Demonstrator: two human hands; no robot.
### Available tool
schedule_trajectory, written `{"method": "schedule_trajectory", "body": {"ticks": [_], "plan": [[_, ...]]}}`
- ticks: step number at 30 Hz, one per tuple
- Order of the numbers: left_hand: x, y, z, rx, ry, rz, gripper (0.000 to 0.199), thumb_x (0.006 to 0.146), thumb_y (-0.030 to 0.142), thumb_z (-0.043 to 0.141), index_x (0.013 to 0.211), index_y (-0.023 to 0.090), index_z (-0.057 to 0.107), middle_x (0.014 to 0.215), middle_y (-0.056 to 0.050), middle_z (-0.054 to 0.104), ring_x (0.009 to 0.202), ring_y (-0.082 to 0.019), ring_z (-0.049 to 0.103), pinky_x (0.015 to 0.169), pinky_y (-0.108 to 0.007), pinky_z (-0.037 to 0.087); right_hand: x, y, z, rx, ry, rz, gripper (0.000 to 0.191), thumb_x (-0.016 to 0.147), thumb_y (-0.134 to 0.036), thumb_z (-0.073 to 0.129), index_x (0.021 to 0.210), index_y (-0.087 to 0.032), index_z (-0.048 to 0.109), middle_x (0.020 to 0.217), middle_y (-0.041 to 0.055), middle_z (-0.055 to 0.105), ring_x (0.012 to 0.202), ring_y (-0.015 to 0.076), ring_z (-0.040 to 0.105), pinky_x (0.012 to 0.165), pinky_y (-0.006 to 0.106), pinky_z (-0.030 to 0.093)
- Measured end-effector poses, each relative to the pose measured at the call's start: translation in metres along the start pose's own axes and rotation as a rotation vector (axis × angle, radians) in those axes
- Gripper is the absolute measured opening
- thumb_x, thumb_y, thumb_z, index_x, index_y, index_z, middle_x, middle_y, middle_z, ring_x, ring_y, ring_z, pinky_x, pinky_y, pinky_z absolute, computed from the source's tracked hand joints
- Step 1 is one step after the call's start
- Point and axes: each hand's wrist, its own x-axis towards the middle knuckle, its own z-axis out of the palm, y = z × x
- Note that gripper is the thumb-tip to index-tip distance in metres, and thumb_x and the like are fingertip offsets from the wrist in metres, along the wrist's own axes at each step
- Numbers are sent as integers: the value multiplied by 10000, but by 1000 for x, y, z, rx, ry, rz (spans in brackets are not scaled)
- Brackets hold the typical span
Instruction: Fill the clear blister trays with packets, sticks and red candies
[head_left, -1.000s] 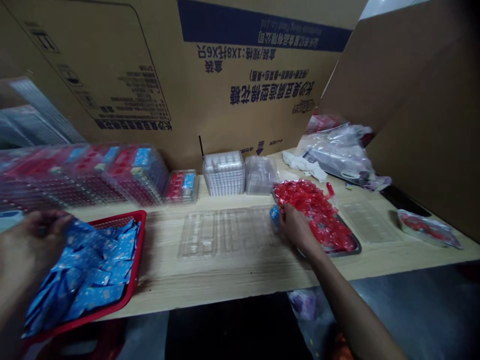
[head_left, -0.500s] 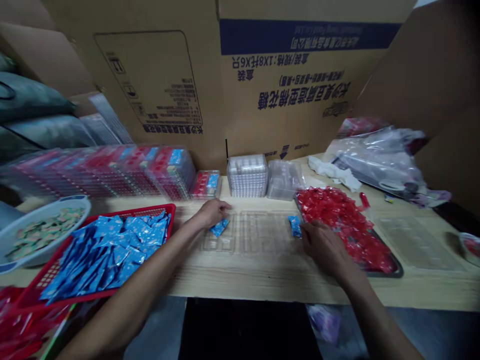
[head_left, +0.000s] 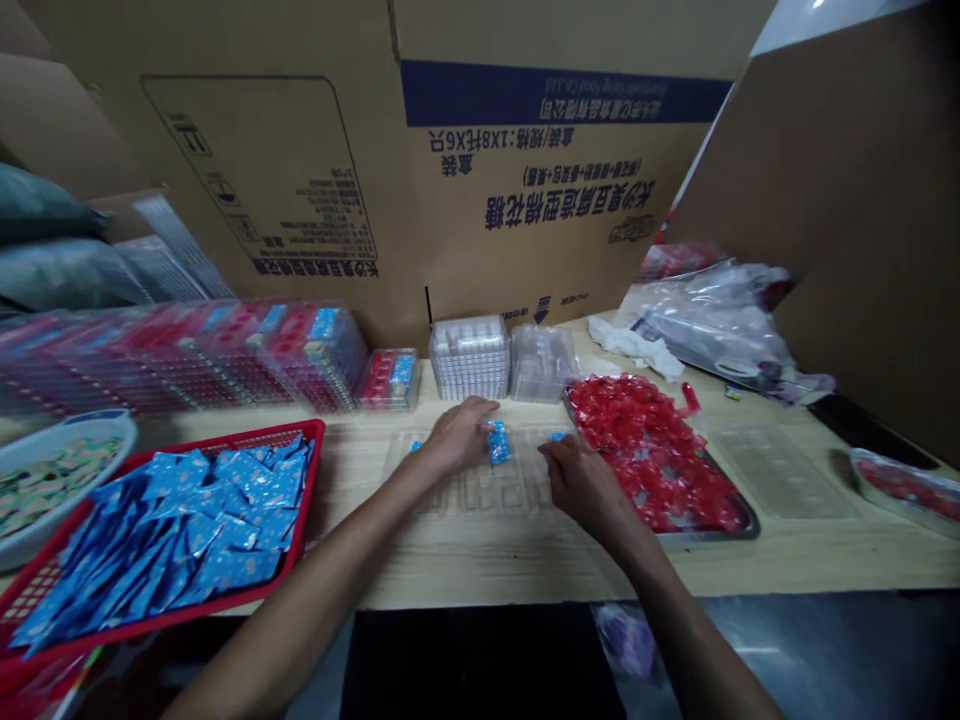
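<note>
My left hand [head_left: 459, 437] reaches over a clear plastic blister tray [head_left: 457, 475], and a blue sachet [head_left: 498, 442] is pinched at its fingertips. My right hand [head_left: 585, 482] lies beside the same tray, its fingers curled over a second blue sachet [head_left: 559, 436] that is mostly hidden. A third blue scrap [head_left: 414, 447] shows past my left hand. To the left, a red plastic basket [head_left: 311, 470] holds many blue sachets [head_left: 202, 530]. To the right of my right hand, a metal tray [head_left: 720, 530] bears a heap of red wrapped pieces [head_left: 645, 450].
Stacked filled blister trays [head_left: 315, 352] line the wooden table's [head_left: 480, 565] back edge, beside white [head_left: 470, 358] and clear [head_left: 541, 363] trays. A white bowl [head_left: 52, 480] sits far left. A cardboard panel [head_left: 525, 180] stands behind; a plastic bag [head_left: 712, 330] lies back right.
My left hand has moved right over the clear tray, carrying its blue sachet. My right hand has moved left, away from the red heap. The view has swung slightly right.
</note>
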Motion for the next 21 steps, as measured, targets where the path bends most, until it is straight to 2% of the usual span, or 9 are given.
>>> {"method": "schedule_trajectory", "body": {"ticks": [3, 5, 7, 9, 12, 14, 18, 21], "plan": [[-38, -18, -36, 187, 7, -46, 340, 885, 90, 461, 1133, 171, 680, 1200, -93, 670, 1132, -214, 630, 1021, -350, 475, -1, -9, 7, 47, -14, -161, 391, 871, -44, 444, 1173, -121, 680, 1095, 133, 668, 1041, 234, 596, 963, 341, 448], [-65, -31, -52, 325, -94, -91, 374, 843, 95, 508, 1168, 184, 670, 1230, -94, 669, 1145, -232, 633, 1022, -368, 482, 0, -16, 15, 44, -19, -271, 400, 886, -78, 454, 1240, -98, 640, 1277, 164, 613, 1176, 274, 531, 1029, 406, 409], [-86, -42, -54, 398, -223, -105, 478, 784, 106, 585, 1252, 191, 636, 1355, -109, 614, 1240, -264, 587, 1066, -390, 458, 3, -25, 24, 3, -19, -326, 413, 928, -152, 458, 1314, -76, 584, 1417, 187, 525, 1305, 331, 432, 1041, 474, 380], [-99, -48, -46, 444, -263, -89, 537, 777, 94, 580, 1307, 175, 604, 1447, -130, 544, 1317, -282, 529, 1103, -400, 427, 6, -34, 33, -41, -44, -344, 385, 953, -192, 447, 1283, -60, 594, 1391, 203, 545, 1330, 358, 408, 1025, 507, 369], [-105, -50, -33, 494, -204, -67, 482, 811, 36, 468, 1252, 150, 628, 1408, -143, 576, 1280, -279, 554, 1068, -397, 452, 9, -41, 41, -44, -119, -338, 274, 953, -162, 431, 1049, -85, 676, 1177, 185, 659, 1184, 315, 542, 996, 490, 377], [-105, -47, -30, 487, -166, -89, 488, 805, -4, 434, 1222, 164, 626, 1335, -127, 629, 1223, -259, 591, 1020, -379, 479, 9, -38, 42, 32, -125, -326, 258, 941, -139, 432, 999, -120, 683, 1157, 157, 676, 1128, 275, 591, 988, 464, 393], [-99, -35, -34, 452, 6, -261, 432, 887, 29, 380, 1262, 152, 556, 1117, -122, 711, 1028, -238, 682, 861, -342, 526, 11, -8, 31, 282, 64, -217, 325, 945, -176, 418, 1160, -161, 661, 1265, 134, 658, 1181, 230, 601, 1011, 409, 439], [-90, -29, -29, 500, 82, -265, 377, 934, 77, 358, 1225, 171, 578, 1144, -123, 698, 1013, -257, 685, 779, -339, 527, 13, 25, 11, 347, 199, -25, 327, 939, -238, 427, 1138, -157, 673, 1187, 128, 690, 1096, 232, 640, 956, 389, 489]]}}
